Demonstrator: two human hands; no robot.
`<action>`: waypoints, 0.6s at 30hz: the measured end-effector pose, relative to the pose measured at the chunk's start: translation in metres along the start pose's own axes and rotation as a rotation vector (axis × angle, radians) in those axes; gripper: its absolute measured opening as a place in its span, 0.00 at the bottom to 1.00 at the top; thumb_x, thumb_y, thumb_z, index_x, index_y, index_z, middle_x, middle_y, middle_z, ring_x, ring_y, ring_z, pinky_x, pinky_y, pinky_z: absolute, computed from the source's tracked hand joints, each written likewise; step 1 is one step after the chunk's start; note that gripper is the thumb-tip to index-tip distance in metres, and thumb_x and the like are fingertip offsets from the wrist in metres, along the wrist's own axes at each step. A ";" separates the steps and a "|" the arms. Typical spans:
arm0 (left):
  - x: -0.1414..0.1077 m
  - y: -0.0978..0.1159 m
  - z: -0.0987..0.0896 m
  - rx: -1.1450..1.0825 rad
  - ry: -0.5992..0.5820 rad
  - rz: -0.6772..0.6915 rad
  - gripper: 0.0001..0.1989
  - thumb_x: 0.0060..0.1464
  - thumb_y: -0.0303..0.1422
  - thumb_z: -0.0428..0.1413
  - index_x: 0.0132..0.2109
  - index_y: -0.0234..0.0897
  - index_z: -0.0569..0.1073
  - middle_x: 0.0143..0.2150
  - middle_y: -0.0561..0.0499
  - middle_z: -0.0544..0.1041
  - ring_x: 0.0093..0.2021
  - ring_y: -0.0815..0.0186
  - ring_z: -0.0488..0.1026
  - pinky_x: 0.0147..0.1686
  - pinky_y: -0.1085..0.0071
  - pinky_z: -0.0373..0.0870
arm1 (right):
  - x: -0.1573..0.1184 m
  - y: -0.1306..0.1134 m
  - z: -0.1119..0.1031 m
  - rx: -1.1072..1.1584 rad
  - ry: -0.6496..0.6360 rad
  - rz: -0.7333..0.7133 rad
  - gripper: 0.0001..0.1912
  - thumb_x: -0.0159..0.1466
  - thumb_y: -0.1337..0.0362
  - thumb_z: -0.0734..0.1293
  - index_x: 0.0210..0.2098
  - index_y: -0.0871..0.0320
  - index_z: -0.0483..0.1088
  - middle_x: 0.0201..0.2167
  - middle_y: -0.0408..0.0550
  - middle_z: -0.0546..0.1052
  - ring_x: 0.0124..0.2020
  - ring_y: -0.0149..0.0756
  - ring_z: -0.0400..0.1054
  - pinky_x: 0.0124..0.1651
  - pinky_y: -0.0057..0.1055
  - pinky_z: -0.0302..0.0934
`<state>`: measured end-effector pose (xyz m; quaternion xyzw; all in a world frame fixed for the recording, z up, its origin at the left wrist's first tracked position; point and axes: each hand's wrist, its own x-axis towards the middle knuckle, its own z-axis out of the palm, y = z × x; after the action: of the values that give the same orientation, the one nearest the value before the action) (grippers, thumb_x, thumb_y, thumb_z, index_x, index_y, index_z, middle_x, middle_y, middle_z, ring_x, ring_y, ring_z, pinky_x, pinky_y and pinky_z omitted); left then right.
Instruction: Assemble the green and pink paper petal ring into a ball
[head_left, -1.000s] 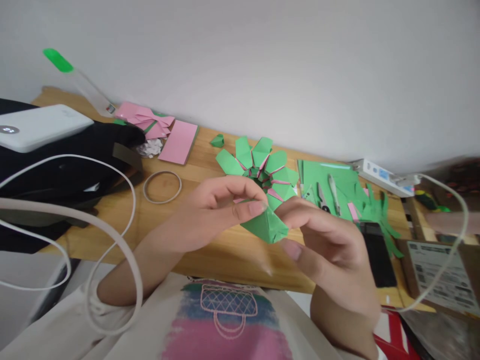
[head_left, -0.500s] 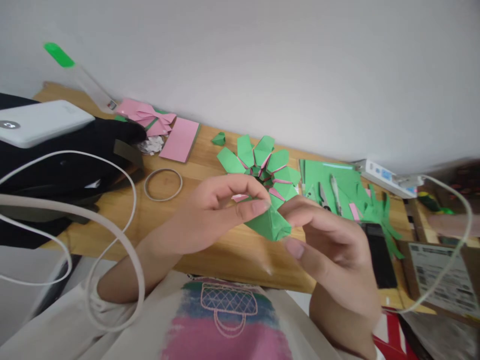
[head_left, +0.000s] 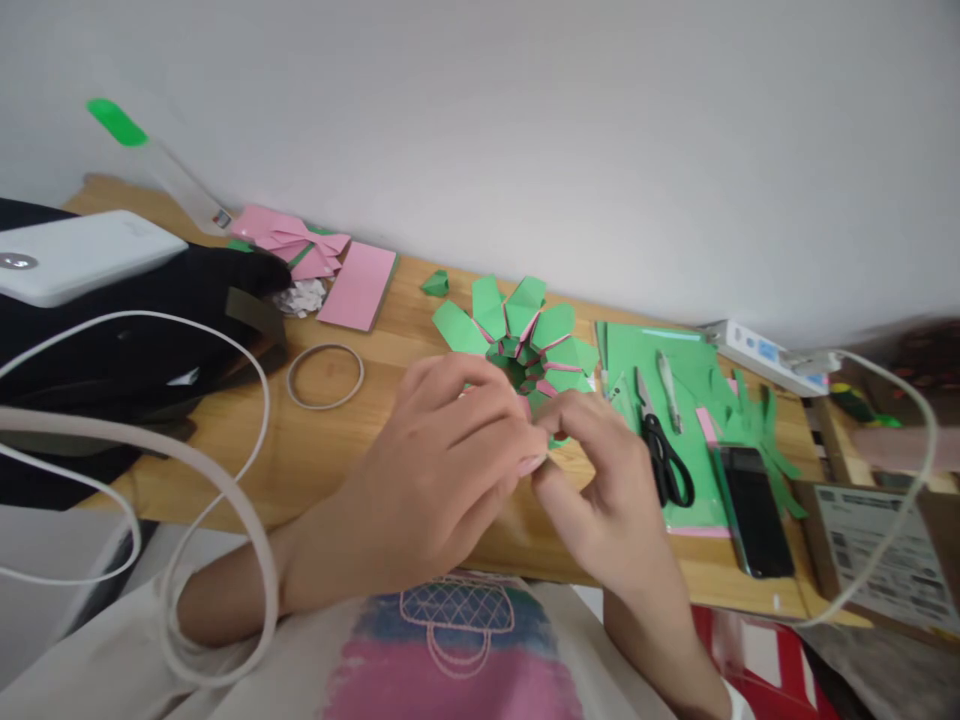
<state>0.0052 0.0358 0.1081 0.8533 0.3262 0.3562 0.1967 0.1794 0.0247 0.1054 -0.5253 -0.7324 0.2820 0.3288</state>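
"One white block (head_left: 90, 245) sits on a black bag (head_left: 217, 285) at the far left. What's next?"

"A thin round band (head_left: 325, 406), flat on the wooden table (head_left: 307, 450). Past it, near the wall, is pink paper (head_left: 358, 288), then a little folded green piece (head_left: 436, 284)."

"And the left hand (head_left: 442, 470)?"

"Its back is up. The fingers are bent and close together, and their tips seem to touch the right hand (head_left: 600, 490)."

"Where is the paper flower (head_left: 556, 325)?"

"On the table, just past both hands. It has green petals around a hole, and the hands hide its near side."

"Is that green paper (head_left: 557, 441) by the fingertips?"

"Yes, but I can't tell if it's held or lies behind them."

"What's the right hand doing?"

"Its thumb and first finger bend toward the left fingertips. The spot between is hidden, so I can't tell what either hand pinches."

"And farther right?"

"Green sheets (head_left: 630, 345) with black scissors (head_left: 666, 460) on top. Then a dark phone (head_left: 754, 510), and a brown box (head_left: 885, 540) by the table's end."
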 end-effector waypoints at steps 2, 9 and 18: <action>-0.010 -0.002 0.002 -0.003 -0.031 -0.007 0.08 0.63 0.23 0.47 0.39 0.35 0.70 0.37 0.50 0.72 0.47 0.61 0.64 0.52 0.60 0.59 | -0.007 0.003 0.003 0.022 -0.094 0.015 0.05 0.53 0.72 0.60 0.28 0.56 0.62 0.27 0.43 0.68 0.33 0.36 0.60 0.40 0.37 0.54; -0.044 -0.017 0.006 -0.420 -0.279 -0.277 0.09 0.65 0.27 0.47 0.36 0.38 0.69 0.34 0.53 0.70 0.42 0.66 0.64 0.45 0.68 0.63 | -0.036 0.012 0.011 0.274 -0.373 0.083 0.20 0.49 0.77 0.62 0.41 0.55 0.65 0.35 0.41 0.68 0.39 0.33 0.62 0.43 0.32 0.58; -0.054 -0.033 0.012 -0.668 -0.149 -0.475 0.08 0.62 0.31 0.52 0.34 0.38 0.72 0.33 0.53 0.73 0.40 0.66 0.69 0.45 0.68 0.66 | -0.048 0.032 0.009 0.638 -0.230 0.416 0.06 0.65 0.66 0.65 0.40 0.49 0.72 0.32 0.38 0.72 0.35 0.28 0.64 0.40 0.27 0.60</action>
<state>-0.0282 0.0204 0.0552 0.6669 0.3656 0.3245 0.5624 0.2026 -0.0128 0.0662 -0.4988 -0.5180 0.6129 0.3274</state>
